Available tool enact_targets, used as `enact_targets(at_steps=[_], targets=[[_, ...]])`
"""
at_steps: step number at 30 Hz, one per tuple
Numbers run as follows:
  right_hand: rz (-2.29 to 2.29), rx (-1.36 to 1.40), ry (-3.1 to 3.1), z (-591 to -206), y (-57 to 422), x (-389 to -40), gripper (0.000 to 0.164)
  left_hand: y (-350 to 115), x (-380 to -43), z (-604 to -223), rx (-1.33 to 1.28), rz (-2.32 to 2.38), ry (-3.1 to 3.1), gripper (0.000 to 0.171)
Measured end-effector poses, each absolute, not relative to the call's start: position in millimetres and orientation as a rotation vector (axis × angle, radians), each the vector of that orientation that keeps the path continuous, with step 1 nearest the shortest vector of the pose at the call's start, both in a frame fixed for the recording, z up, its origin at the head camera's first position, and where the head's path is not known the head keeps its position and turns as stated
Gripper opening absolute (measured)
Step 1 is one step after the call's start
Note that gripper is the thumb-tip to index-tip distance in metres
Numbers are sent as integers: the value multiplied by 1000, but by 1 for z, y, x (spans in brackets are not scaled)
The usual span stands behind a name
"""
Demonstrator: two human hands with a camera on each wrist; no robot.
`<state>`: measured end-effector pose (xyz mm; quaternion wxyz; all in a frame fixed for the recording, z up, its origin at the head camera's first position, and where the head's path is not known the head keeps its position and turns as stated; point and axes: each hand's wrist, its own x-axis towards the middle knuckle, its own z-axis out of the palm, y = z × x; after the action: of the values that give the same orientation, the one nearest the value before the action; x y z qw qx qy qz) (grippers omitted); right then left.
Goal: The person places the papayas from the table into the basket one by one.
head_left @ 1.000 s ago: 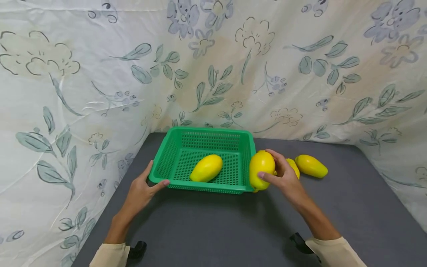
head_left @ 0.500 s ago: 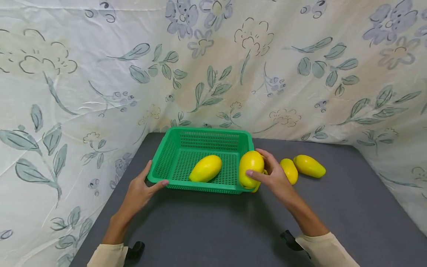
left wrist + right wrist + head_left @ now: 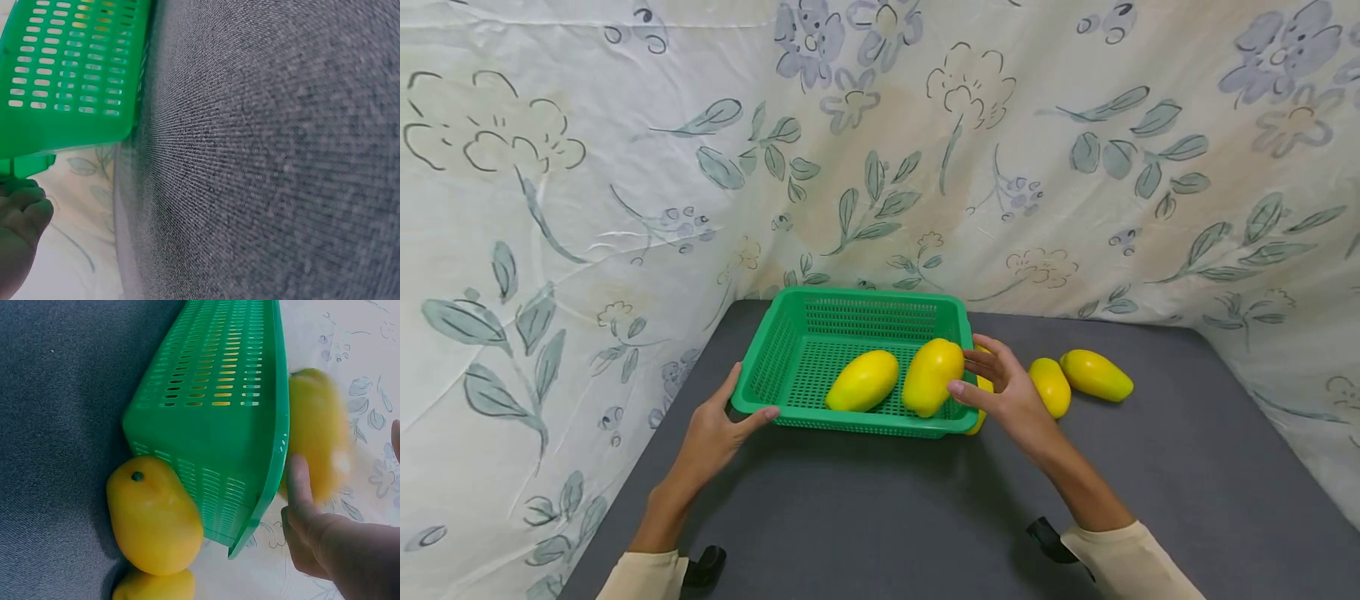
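A green perforated plastic basket (image 3: 880, 294) stands on the grey table. My left hand (image 3: 715, 425) grips its left front corner, thumb over the front rim and fingers along the side. In the basket lies a yellow mango (image 3: 862, 382). A second mango (image 3: 933, 377) is at the right end of the basket, its upper end leaning toward the right rim; the right wrist view blurs it. Just right of that mango, my right hand (image 3: 1015, 404) has its fingers and thumb spread apart, fingertips close to the fruit.
Against the basket's right outer wall sits another mango (image 3: 153, 515), partly hidden by my right hand in the head view. Farther right lie two mangoes, one upright-looking (image 3: 1050, 387) and one slanting (image 3: 1097, 375). A floral curtain (image 3: 880, 167) hangs behind the table.
My right hand has carried a mango leftward over the right rim and let go of it inside the basket. The left hand has kept its hold on the corner.
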<state>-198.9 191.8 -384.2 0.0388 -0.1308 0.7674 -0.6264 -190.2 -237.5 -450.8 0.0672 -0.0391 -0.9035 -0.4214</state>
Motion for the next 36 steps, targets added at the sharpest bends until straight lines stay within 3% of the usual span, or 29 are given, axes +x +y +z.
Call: enact_targets(at_steps=[14,36], targets=[[-1896,-455,2395,-389,203,-196,74,-238,-189,-451,-89,-1256,-2724,106],[-1937,-298,2461,-395,235,-194,76,-235,-188,-452,-131,-1226,-2707,102]])
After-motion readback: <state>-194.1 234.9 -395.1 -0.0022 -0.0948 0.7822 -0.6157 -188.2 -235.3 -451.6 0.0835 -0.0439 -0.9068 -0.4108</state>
